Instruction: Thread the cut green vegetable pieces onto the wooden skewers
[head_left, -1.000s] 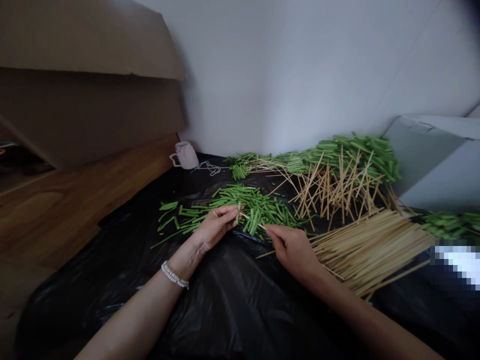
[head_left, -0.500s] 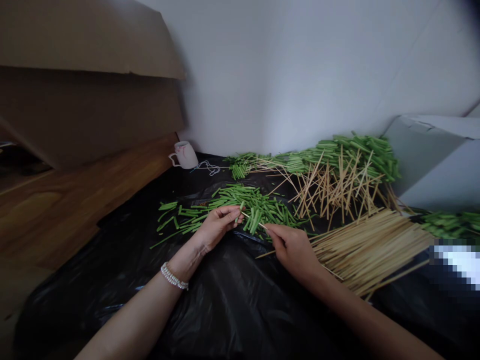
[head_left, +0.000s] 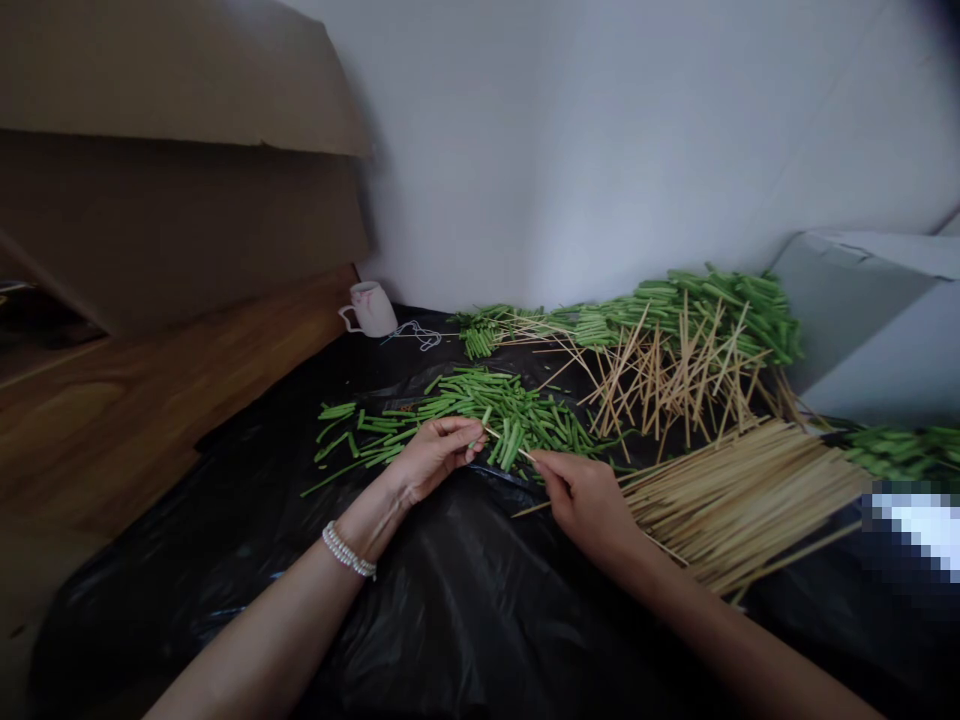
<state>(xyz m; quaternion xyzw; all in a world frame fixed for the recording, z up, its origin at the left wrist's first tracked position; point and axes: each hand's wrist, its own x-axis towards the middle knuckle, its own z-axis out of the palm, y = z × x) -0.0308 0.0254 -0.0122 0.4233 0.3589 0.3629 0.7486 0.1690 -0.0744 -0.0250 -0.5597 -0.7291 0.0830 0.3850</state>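
My right hand (head_left: 589, 498) is closed around a thin wooden skewer (head_left: 493, 432), which slants up to the left. Several short pieces of cut green stalk (head_left: 512, 445) sit side by side on that skewer, crosswise to it. My left hand (head_left: 442, 452), with a beaded bracelet at the wrist, pinches a green stalk piece (head_left: 486, 414) at the skewer's far tip; the fingers partly hide it. Just behind both hands lies a loose heap of cut green stalks (head_left: 469, 390).
Bare skewers (head_left: 757, 500) lie bundled at the right. Behind them, loaded skewers (head_left: 667, 375) are piled with green ends (head_left: 720, 300) toward the wall. A white mug (head_left: 373, 310) stands at the back left, near a cardboard box (head_left: 180, 220). Black plastic sheeting (head_left: 450, 620) covers the surface.
The left fingers have closed further over the green piece at the skewer's tip. My right hand stays nearly in place, still holding the skewer.
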